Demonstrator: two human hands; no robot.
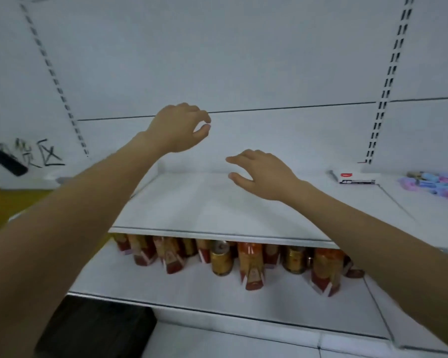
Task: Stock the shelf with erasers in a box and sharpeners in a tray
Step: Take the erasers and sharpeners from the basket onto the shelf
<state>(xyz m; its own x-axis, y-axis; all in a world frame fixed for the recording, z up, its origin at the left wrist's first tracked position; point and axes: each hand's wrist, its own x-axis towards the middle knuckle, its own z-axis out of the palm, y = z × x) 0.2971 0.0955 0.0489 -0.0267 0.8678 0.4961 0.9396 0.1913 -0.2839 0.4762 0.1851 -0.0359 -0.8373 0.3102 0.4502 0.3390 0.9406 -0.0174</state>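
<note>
1. Head view: the left hand (177,127) is hovering above the rear of the bare white metal shelf board (217,202). Its fingers are loosely curled, thumb and forefinger nearly meeting, gripping nothing.
2. The right hand (261,171) is hanging lower, just over the back of the same board, fingers relaxed and slightly spread, also carrying nothing.
3. The stock is sitting on the neighbouring bay to the right:
   - a small white and dark cardboard box with a red label (357,178), at the back;
   - further right, a heap of pastel purple, blue and pink small pieces (432,186).
   I'm reading these as erasers and sharpeners, but they're too blurred to confirm. I can't make out a tray.
4. Judgement: this bay isn't stocked yet, and both hands are well apart from the stock.
5. Risks:
   - Grabbing the loose heap without a tray is likely to scatter pieces.
   - A sideways reach is crossing the right slotted upright (383,99), so a wrist could be clipping it.
   - Anything slid too far forward is going over the front lip onto the red and orange cartons and gold cans (223,259) below, tipping them.
6. Room: the board is open from lip to back panel, with tall clearance above. A black box on the floor (96,329) is sitting at lower left, so footing is tighter there.
</note>
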